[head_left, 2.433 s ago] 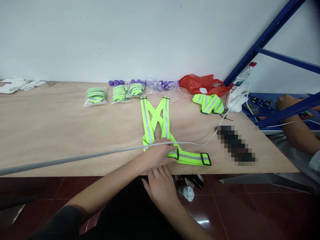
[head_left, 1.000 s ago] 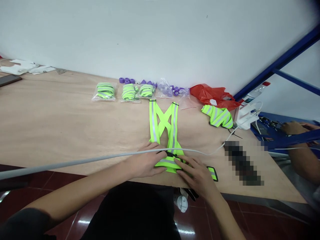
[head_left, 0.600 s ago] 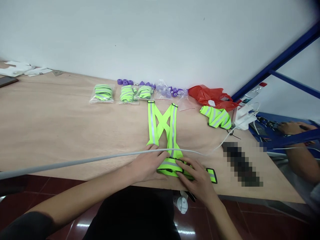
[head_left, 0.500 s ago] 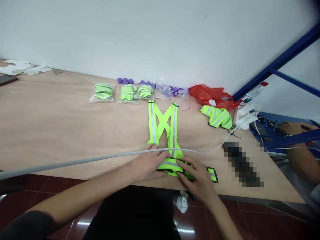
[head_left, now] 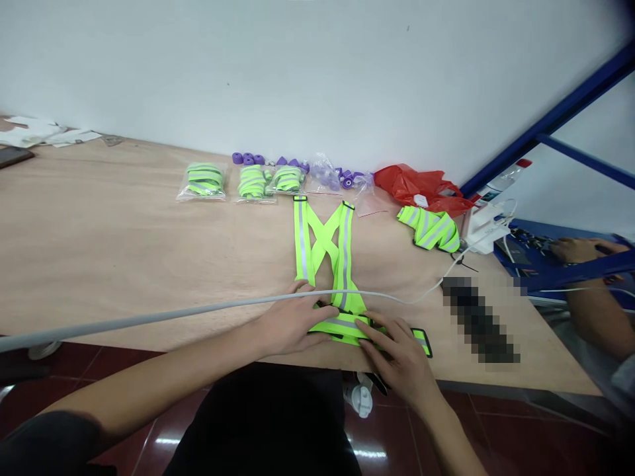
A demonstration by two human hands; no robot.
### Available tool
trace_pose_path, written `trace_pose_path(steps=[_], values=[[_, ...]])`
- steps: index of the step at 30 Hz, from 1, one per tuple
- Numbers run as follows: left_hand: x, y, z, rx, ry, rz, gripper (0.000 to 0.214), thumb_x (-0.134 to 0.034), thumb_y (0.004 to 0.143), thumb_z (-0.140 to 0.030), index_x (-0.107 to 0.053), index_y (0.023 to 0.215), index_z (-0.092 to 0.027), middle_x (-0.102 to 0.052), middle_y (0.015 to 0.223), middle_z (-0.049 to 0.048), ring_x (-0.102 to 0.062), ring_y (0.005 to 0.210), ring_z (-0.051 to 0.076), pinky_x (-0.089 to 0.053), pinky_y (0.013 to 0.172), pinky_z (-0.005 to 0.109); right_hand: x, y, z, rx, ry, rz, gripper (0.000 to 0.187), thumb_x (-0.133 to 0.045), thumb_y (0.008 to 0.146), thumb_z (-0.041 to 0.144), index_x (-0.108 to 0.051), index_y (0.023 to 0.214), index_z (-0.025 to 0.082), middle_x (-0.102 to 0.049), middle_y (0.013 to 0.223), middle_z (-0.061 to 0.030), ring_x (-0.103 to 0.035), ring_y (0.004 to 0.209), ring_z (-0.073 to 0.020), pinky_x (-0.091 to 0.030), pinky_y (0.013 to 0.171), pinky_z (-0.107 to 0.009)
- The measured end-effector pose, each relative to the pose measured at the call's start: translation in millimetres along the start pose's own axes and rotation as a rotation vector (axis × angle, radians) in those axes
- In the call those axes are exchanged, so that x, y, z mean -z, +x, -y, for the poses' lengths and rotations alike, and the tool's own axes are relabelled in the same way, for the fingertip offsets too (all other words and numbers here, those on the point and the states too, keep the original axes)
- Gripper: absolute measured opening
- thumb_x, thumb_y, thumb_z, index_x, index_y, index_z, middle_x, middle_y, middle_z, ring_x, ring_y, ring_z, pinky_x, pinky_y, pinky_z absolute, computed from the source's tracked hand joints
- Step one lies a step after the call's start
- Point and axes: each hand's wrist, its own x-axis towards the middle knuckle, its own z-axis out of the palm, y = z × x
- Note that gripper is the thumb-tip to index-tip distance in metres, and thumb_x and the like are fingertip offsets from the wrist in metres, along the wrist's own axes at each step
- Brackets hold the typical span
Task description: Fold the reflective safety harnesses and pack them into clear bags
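A neon-yellow reflective safety harness (head_left: 325,241) lies on the table, its silver-striped straps crossed in an X and its waist strap folded flat near the front edge. My left hand (head_left: 292,324) closes on the left end of the folded waist strap, thumb over the top edge. Around its right part sits my right hand (head_left: 399,354), fingers along the top and thumb below. A black-buckled strap end pokes out past the right hand. Some fingertips and the strap's underside are hidden.
Bagged yellow straps (head_left: 204,180) and purple pieces (head_left: 248,158) line the wall. A red plastic bag (head_left: 421,185), a loose folded reflective strap (head_left: 431,228) and a white power strip (head_left: 483,228) stand right. A white cable (head_left: 198,309) crosses above my hands. A co-worker's hand (head_left: 578,251) is far right.
My right hand has shifted slightly right along the waist strap, and the strap's folded layers lie a little flatter. My left hand stays at its left end.
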Motion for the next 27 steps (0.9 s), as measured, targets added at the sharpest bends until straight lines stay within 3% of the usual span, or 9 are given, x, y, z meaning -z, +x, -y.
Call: trace_pose_path(steps=[16, 20, 23, 27], values=[[-5.6, -7, 1, -0.058, 0.11, -0.032, 0.022, -0.06, 0.099, -0.041, -0.063, 0.11, -0.022, -0.06, 0.136, 0.0117, -0.059, 0.12, 0.029, -0.03, 0.118, 0.057, -2, -5, -2, 0.006, -0.005, -0.024, 0.03, -0.063, 0.095, 0.016, -0.072, 0.124, 0.025, -0.07, 0.125, -0.0113, -0.064, 0.109, -0.0261, -0.058, 0.087, -0.042], [-3.3, -15, 4, -0.114, 0.082, -0.04, 0.021, -0.052, 0.103, -0.035, -0.063, 0.112, -0.02, -0.057, 0.146, 0.0133, -0.055, 0.133, 0.027, -0.033, 0.121, 0.051, -3, -4, 0, 0.008, -0.036, -0.025, 0.027, -0.063, 0.096, 0.018, -0.073, 0.121, 0.023, -0.071, 0.124, -0.0114, -0.066, 0.107, -0.0261, -0.058, 0.086, -0.042], [-1.3, -24, 8, -0.157, 0.079, -0.027, 0.027, -0.048, 0.105, -0.031, -0.061, 0.125, -0.018, -0.048, 0.155, 0.0153, -0.044, 0.145, 0.026, -0.039, 0.119, 0.044, -5, -4, 2, 0.008, -0.065, -0.034, 0.025, -0.063, 0.097, 0.02, -0.074, 0.119, 0.024, -0.073, 0.124, -0.0104, -0.068, 0.107, -0.0264, -0.058, 0.086, -0.042], [3.2, -31, 12, -0.237, 0.081, -0.049, 0.035, -0.046, 0.106, -0.026, -0.054, 0.136, -0.011, -0.051, 0.152, 0.0191, -0.039, 0.149, 0.025, -0.039, 0.12, 0.041, -9, -5, 4, 0.004, -0.076, -0.034, 0.027, -0.062, 0.098, 0.021, -0.071, 0.122, 0.024, -0.072, 0.127, -0.0103, -0.068, 0.11, -0.027, -0.057, 0.089, -0.043]])
